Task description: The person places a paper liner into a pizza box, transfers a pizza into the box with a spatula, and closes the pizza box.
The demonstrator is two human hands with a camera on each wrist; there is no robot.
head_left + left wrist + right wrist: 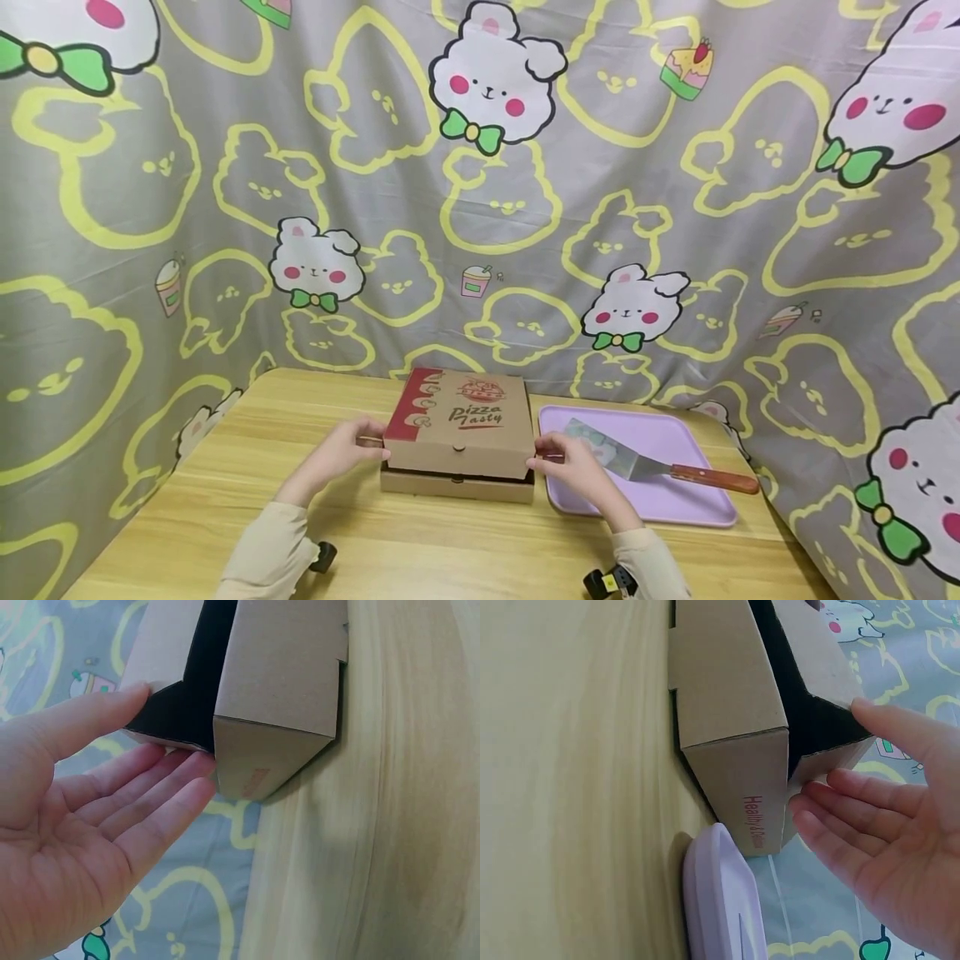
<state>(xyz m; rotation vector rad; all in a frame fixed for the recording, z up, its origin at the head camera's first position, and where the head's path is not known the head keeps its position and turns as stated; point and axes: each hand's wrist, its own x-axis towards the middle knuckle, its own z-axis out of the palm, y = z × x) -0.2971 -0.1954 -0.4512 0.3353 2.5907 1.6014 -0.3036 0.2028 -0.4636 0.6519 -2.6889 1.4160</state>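
Note:
A brown cardboard pizza box (457,487) with a red strip and "Pizza Tasty" print sits mid-table. Its lid (480,400) is slightly raised at the front, leaving a dark gap above the base. My left hand (339,457) holds the lid's front left corner, the thumb (124,705) at the front flap and the other fingers at the side flap. At the opposite front corner, my right hand (576,468) grips the lid the same way, its thumb (881,712) on the flap's edge. The inside of the box shows only as black shadow.
To the right of the box lies a lilac tray (675,508). A metal spatula (633,467) with a wooden handle rests across it, the handle reaching past the tray's right edge. A patterned grey curtain (510,275) hangs behind and beside the wooden table (300,400).

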